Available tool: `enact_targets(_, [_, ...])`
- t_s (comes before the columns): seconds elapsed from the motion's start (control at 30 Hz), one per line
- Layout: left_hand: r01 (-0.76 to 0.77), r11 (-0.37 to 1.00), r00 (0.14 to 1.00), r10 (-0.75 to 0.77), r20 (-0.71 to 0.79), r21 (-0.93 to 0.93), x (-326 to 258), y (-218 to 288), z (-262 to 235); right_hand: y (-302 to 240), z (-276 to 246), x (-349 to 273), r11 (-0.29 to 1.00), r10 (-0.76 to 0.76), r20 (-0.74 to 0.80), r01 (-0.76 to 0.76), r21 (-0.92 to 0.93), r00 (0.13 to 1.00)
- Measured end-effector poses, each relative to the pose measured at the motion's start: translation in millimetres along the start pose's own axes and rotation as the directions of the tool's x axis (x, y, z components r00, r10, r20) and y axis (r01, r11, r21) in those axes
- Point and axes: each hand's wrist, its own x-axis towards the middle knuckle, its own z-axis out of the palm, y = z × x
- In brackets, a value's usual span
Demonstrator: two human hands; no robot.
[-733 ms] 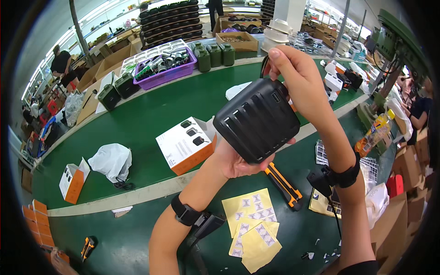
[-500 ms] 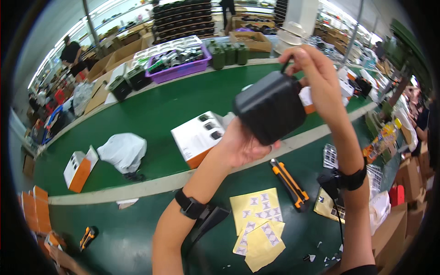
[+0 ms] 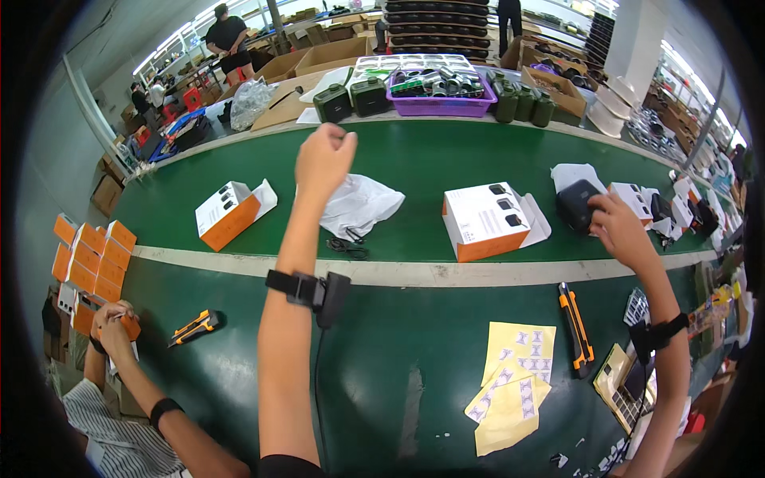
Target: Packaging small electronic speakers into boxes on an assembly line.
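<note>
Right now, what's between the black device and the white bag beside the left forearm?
An orange-and-white carton, flap open toward the device; head view.

Bright ceiling lights [image 3: 177, 37], soft glare on bench [image 3: 227, 368], curved fisheye edges

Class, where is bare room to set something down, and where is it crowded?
Bare: the far surface between white bag and the box right of it; near surface, save scraps, between black cable and yellow sheets. Crowded: around the black case at the right hand, beside another box.
</note>
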Motion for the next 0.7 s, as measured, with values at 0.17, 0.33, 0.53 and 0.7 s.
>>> enact_targets(0.17, [0.272,0.835,0.921,-0.370,0.122,0.479,-14,-72,1,-50,-36,28,0.977,0.117,0.160,-0.142,0.159,0.980])
enact_targets(0.33, [0.411,0.900,0.875,-0.434,0.216,0.146,-42,-68,3,-147,-25,109,0.798,0.003,0.077,-0.049,0.600,0.997])
enact_targets(0.53, [0.415,0.908,0.888,-0.390,0.243,-0.063,-51,-73,24,-228,63,182,0.927,0.057,0.192,-0.124,0.353,0.980])
enact_targets(0.7, [0.417,0.878,0.901,-0.367,0.230,-0.235,-53,-84,21,-235,83,193,0.896,0.078,0.301,-0.199,0.397,0.951])
